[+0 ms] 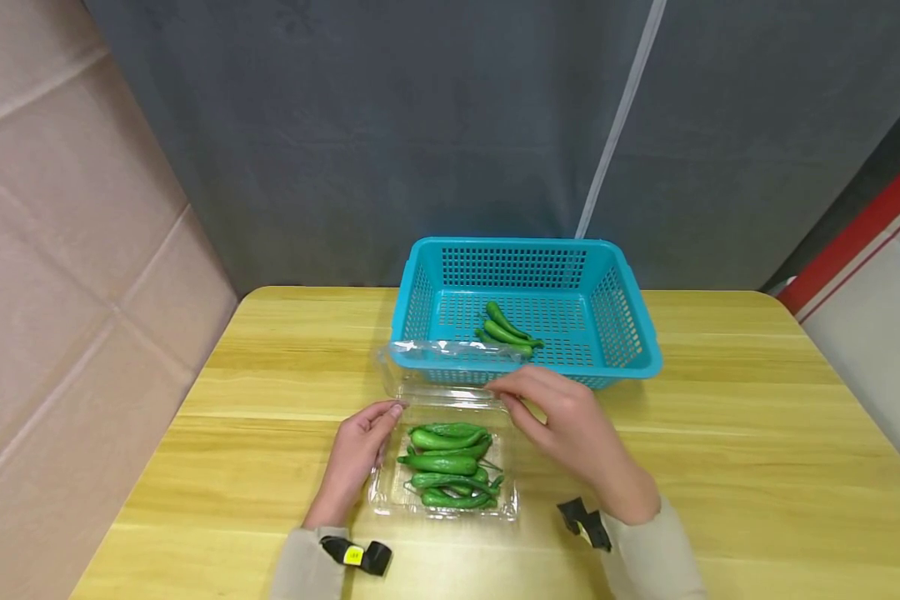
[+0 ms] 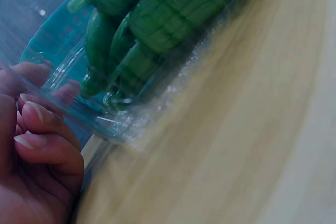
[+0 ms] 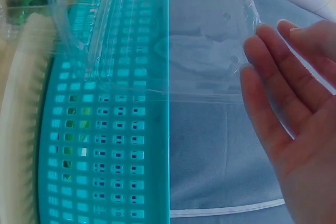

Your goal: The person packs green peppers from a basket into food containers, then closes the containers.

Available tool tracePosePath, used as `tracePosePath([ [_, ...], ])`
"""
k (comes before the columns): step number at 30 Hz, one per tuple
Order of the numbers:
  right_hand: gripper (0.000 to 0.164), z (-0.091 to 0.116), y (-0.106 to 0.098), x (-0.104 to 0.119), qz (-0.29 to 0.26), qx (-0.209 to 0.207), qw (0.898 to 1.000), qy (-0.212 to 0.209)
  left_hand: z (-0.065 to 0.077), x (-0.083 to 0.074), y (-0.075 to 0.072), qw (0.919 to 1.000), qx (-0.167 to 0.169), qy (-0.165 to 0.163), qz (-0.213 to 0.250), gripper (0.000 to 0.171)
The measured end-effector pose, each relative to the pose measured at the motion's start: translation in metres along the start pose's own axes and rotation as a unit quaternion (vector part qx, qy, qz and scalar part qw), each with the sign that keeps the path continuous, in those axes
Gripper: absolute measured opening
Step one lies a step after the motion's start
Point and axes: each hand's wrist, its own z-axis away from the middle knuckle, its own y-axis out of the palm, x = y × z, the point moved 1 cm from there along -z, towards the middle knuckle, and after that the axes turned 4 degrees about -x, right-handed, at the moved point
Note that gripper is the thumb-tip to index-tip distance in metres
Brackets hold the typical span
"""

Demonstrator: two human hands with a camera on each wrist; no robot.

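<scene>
A clear hinged plastic box [image 1: 390,498] stands on the table with its lid [image 1: 450,367] raised at the back. Several green chili peppers [image 1: 442,463] lie in its base; they also show through the plastic in the left wrist view. My left hand [image 1: 356,446] holds the box's back left corner, its thumb on the rim and other fingers [image 2: 47,148] curled. At the lid's right side is my right hand [image 1: 570,425]. In the right wrist view its fairly straight fingers [image 3: 262,93] touch the lid's edge, with the thumb partly cut off.
Right behind the box stands a blue slotted basket [image 1: 637,317], its near wall seen partly through the lid. A few green chili peppers [image 1: 506,329] lie in it. A grey curtain [image 1: 382,142] hangs behind the wooden table [image 1: 735,433].
</scene>
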Motion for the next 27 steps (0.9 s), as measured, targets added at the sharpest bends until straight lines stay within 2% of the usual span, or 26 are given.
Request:
tracePosePath([
  [5, 0.018, 0.002, -0.002, -0.003, -0.004, -0.002, 1.000, 0.008, 0.000, 0.000, 0.000, 1.0000, -0.001, -0.001, -0.002, 0.025],
  [10, 0.013, 0.005, -0.006, -0.009, -0.005, -0.006, 0.999, 0.033, 0.000, 0.000, 0.000, 1.0000, 0.000, 0.003, -0.006, 0.024],
  [27, 0.010, 0.012, -0.017, -0.023, 0.033, -0.032, 0.994, 0.098, 0.000, 0.000, 0.000, 1.0000, -0.001, -0.002, -0.006, 0.024],
])
